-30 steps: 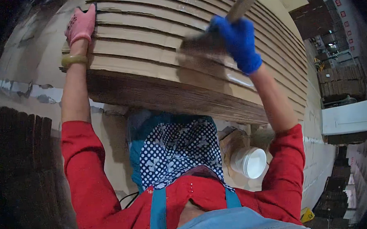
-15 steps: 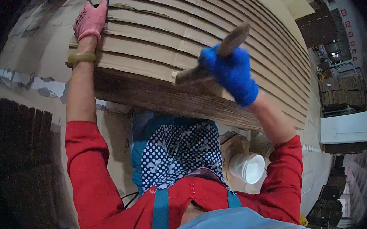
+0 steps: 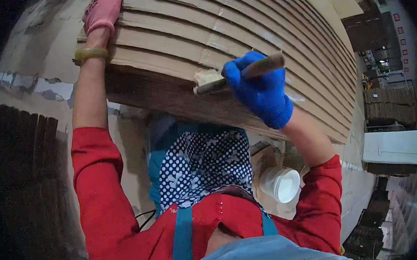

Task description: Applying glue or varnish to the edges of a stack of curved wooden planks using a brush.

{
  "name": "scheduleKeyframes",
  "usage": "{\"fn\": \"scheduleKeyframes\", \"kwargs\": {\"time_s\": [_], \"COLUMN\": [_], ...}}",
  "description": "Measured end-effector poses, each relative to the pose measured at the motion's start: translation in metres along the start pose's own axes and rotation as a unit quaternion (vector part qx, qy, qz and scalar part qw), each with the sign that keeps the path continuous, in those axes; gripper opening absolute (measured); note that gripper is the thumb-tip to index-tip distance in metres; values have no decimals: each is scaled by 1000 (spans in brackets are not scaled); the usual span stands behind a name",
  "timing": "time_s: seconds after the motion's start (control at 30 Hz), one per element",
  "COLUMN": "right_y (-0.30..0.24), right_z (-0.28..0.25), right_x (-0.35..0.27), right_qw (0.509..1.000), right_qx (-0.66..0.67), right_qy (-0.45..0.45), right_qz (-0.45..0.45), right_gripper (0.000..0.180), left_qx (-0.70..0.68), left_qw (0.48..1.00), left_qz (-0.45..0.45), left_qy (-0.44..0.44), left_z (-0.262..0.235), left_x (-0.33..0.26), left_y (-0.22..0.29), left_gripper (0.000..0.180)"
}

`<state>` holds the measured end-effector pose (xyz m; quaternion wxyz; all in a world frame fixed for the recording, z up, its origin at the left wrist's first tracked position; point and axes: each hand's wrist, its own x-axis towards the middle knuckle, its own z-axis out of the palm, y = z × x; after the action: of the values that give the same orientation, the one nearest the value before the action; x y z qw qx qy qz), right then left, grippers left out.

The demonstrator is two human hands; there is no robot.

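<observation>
My right hand (image 3: 262, 85), in a blue knitted glove, is closed around a flat brush (image 3: 265, 66) with a wooden handle. The pale bristle end (image 3: 208, 77) lies against the near edge of the fanned cardboard sheets (image 3: 159, 47), which overlap in staggered rows. Shiny wet streaks run across several of the sheets. At the stack's far left end my left hand (image 3: 103, 14), in a pink glove with dark fingertips, rests on the sheet edges. Its thumb and finger look apart, though the frame's top edge cuts off part of it.
A white bucket (image 3: 281, 185) of white liquid stands below my right forearm. Dark stacked cardboard (image 3: 21, 177) is at the left. More bundled cardboard (image 3: 390, 105) and a white panel (image 3: 399, 146) are farther right. A polka-dot apron (image 3: 204, 169) covers my lap.
The brush has turned and shifted slightly, its bristle end now clearer at the near sheet edge. My right hand has moved a little down. The left hand appears slightly higher in view.
</observation>
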<state>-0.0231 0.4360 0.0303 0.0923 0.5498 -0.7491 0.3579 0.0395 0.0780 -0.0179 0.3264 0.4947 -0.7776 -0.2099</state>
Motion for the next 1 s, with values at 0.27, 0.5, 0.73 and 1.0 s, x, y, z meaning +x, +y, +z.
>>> {"fn": "scheduleKeyframes", "kwargs": {"time_s": [0.27, 0.5, 0.73, 1.0], "right_y": [50, -4, 58, 47], "right_z": [-12, 14, -33, 0], "right_x": [112, -9, 133, 38], "right_qw": [950, 996, 975, 989], "right_qx": [-290, 5, -87, -134], "right_qy": [106, 48, 191, 55], "right_qz": [46, -72, 71, -30], "right_gripper": [36, 16, 40, 25], "left_qx": [291, 253, -62, -49], "left_qw": [940, 948, 997, 998], "left_qz": [163, 193, -3, 37], "left_qy": [-67, 5, 41, 19], "left_z": [22, -17, -3, -1], "left_x": [17, -13, -2, 4], "left_y": [-17, 4, 5, -4], "left_gripper": [40, 32, 62, 69]}}
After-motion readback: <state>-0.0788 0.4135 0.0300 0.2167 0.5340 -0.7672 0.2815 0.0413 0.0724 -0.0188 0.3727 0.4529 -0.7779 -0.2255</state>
